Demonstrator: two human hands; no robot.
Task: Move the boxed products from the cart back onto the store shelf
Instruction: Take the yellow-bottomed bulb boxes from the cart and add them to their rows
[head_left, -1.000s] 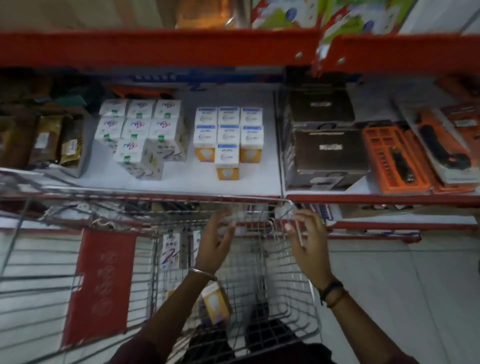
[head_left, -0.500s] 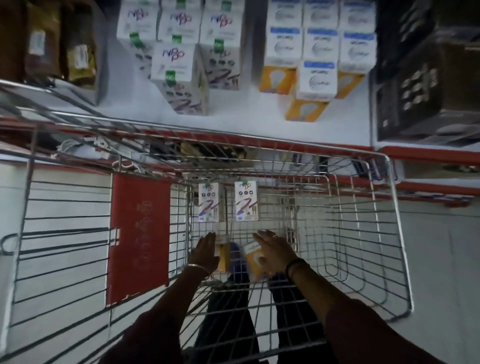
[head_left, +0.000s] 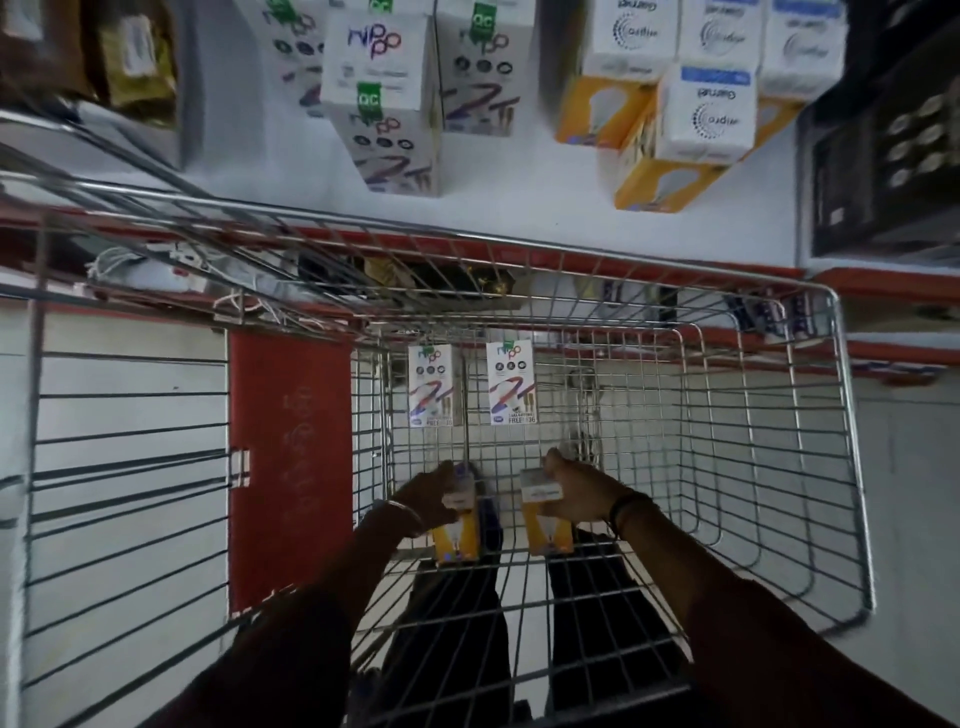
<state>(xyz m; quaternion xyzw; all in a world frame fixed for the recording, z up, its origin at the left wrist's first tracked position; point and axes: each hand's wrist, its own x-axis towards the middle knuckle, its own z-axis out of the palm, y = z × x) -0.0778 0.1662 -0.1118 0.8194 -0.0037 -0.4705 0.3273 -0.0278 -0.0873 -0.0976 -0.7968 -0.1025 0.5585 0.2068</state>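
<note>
Both hands reach down into the wire cart. My left hand grips a yellow and white bulb box at the cart's floor. My right hand grips a second yellow and white bulb box beside it. Two white boxes with purple stripes, one on the left and one on the right, stand upright against the cart's far wall. On the white shelf above stand matching white striped boxes and yellow and white bulb boxes.
A red panel hangs on the cart's left side. Dark packets lie at the shelf's left end and dark boxes at its right. A lower shelf with cords runs behind the cart's rim. My legs show beneath the cart.
My hands dropped from the cart's far rim down to its floor and closed on the two bulb boxes. The view tilted down toward the cart.
</note>
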